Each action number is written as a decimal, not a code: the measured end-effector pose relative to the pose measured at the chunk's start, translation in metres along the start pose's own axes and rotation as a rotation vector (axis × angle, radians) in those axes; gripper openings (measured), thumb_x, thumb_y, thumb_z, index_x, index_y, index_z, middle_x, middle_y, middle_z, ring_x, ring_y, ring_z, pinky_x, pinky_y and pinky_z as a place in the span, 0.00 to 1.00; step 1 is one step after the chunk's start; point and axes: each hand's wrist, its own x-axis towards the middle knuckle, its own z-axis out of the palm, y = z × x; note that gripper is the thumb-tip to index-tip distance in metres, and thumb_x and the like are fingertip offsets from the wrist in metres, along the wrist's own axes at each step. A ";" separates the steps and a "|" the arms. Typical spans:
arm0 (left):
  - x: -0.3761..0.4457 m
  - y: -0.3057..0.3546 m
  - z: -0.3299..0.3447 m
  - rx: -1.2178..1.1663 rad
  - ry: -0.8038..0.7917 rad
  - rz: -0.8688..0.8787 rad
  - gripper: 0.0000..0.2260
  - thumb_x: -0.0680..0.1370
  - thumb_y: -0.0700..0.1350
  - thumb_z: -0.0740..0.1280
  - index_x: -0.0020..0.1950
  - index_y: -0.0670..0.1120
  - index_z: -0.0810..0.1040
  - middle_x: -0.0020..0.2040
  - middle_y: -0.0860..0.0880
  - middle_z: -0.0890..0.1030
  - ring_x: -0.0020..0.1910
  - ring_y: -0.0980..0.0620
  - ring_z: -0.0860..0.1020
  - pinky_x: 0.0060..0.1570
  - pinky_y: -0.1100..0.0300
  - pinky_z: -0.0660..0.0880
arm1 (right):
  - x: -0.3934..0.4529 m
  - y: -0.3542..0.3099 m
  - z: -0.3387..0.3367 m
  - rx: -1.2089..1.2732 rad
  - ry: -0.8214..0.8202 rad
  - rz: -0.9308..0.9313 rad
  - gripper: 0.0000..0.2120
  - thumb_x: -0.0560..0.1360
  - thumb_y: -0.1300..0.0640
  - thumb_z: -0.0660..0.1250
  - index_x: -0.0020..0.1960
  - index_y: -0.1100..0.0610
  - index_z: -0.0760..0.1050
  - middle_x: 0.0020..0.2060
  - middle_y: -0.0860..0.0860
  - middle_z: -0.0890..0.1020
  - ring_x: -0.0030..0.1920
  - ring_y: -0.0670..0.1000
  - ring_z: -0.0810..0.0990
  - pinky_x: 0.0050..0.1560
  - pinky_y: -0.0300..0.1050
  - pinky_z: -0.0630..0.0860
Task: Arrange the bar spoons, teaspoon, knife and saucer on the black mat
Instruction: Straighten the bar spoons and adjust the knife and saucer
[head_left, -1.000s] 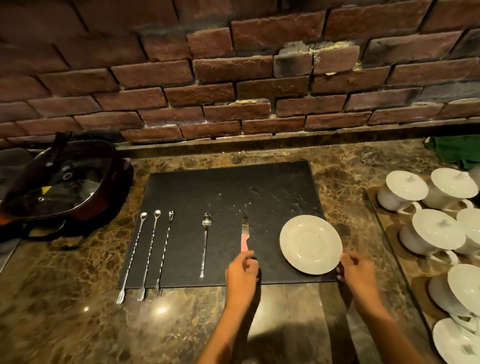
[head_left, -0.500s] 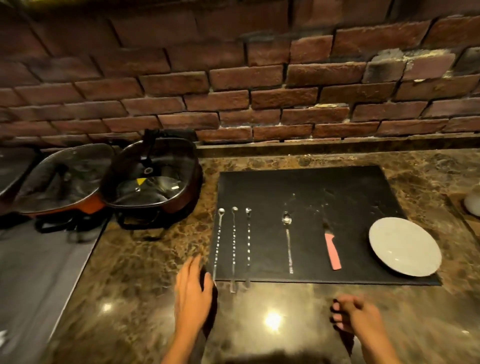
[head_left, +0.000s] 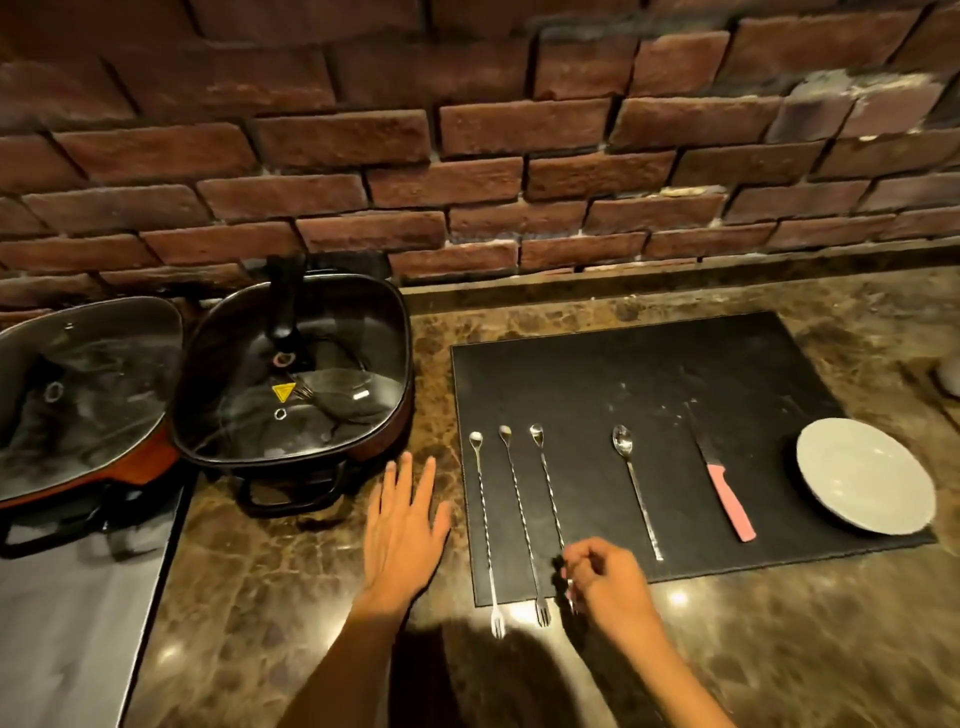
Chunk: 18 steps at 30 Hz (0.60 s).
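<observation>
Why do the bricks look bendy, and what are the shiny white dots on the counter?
In the head view, the wide-angle lens curves the brick wall; the dots on the polished countertop look like lamp glare; the glass lid reflects too; a dark shadow pools between the left hand and right hand.

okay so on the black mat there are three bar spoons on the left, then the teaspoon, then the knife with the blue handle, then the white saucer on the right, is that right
Not quite: the head view shows the knife has a pink handle, not blue. The rest holds: on the black mat lie three bar spoons on the left, then the teaspoon, then the knife, then the white saucer on the right.
</observation>
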 end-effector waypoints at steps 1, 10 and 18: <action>0.005 -0.002 0.003 0.024 -0.019 0.010 0.31 0.81 0.61 0.46 0.81 0.50 0.61 0.82 0.42 0.60 0.81 0.41 0.58 0.77 0.43 0.60 | 0.004 -0.005 0.011 -0.045 0.001 -0.025 0.15 0.76 0.72 0.59 0.36 0.57 0.75 0.27 0.52 0.77 0.24 0.48 0.73 0.29 0.40 0.71; 0.018 -0.014 0.023 0.073 -0.038 0.028 0.29 0.81 0.62 0.50 0.80 0.54 0.64 0.80 0.45 0.64 0.80 0.42 0.62 0.77 0.41 0.59 | 0.031 -0.033 0.088 -0.512 0.018 -0.212 0.07 0.74 0.59 0.60 0.40 0.58 0.74 0.37 0.57 0.81 0.39 0.60 0.77 0.38 0.53 0.73; 0.021 -0.018 0.032 0.115 -0.017 0.044 0.29 0.80 0.61 0.52 0.80 0.54 0.62 0.80 0.45 0.64 0.79 0.42 0.63 0.75 0.39 0.62 | 0.040 -0.043 0.110 -0.744 0.099 -0.199 0.04 0.72 0.65 0.57 0.43 0.59 0.70 0.45 0.62 0.79 0.48 0.67 0.78 0.36 0.50 0.67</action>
